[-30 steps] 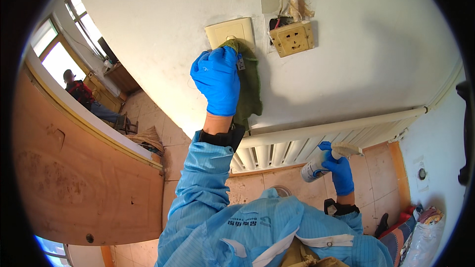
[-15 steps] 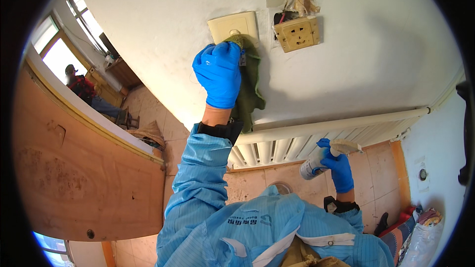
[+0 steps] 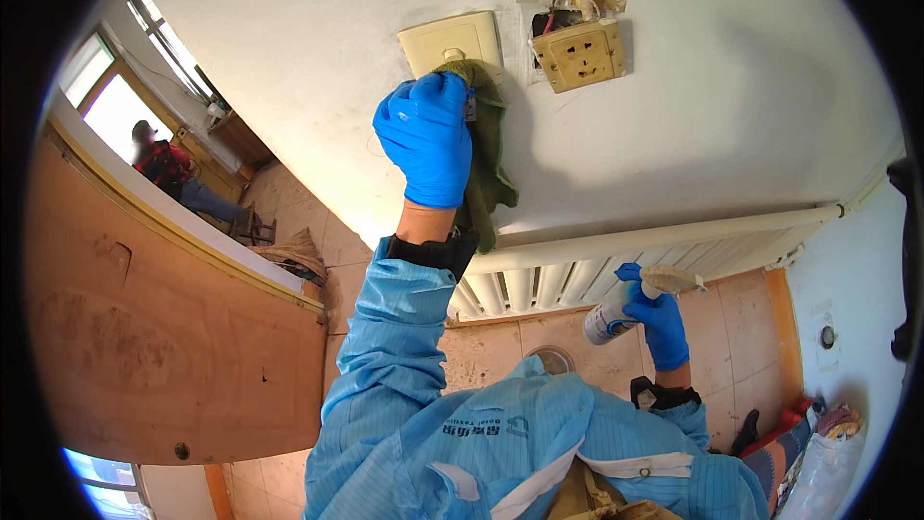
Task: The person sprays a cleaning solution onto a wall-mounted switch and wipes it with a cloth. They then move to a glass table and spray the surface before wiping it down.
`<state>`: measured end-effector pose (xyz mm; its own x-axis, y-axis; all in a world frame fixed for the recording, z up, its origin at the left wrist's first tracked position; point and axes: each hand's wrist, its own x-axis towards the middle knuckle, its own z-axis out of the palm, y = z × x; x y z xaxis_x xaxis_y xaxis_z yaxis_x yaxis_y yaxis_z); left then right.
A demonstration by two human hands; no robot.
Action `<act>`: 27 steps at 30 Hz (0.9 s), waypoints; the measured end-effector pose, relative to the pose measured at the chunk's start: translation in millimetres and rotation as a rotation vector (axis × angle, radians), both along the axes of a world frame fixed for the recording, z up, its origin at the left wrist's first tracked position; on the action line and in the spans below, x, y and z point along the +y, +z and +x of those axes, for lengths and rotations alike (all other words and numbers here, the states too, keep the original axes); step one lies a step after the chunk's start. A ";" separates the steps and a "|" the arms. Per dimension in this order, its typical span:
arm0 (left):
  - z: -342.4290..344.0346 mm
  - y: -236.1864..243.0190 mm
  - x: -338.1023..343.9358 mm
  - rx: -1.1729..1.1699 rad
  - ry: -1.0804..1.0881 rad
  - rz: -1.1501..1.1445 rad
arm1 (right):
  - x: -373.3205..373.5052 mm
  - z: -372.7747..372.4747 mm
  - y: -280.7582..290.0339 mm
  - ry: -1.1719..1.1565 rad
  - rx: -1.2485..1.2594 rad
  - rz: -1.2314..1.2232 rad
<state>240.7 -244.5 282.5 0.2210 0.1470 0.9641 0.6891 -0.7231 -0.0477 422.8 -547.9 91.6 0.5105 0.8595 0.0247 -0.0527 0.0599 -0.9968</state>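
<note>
My left hand [image 3: 426, 144], in a blue glove, is closed on a dark green cloth [image 3: 491, 178]. It presses a fold of the cloth to the lower part of a cream wall switch [image 3: 449, 36]; the rest hangs down the wall. Lower and to the right, my gloved right hand [image 3: 662, 325] is wrapped round a spray bottle [image 3: 604, 324] with a whitish body and a cream head. The bottle is tilted in front of the radiator, away from the wall.
A cream socket [image 3: 580, 56] hangs loose from its wall box, wires showing behind it. Below runs a white radiator [image 3: 549, 284]. A brown door [image 3: 173, 318] stands at left; beyond it a person [image 3: 168, 169] sits. Bundled bags [image 3: 823, 453] lie at lower right.
The view has shifted slightly, so the switch and socket sit a little higher. My left hand keeps the cloth on the switch; the right still holds the spray bottle.
</note>
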 end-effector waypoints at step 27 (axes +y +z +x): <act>6.7 -11.6 5.0 -0.083 0.021 -0.118 | -6.0 14.5 -11.6 -0.005 0.044 0.047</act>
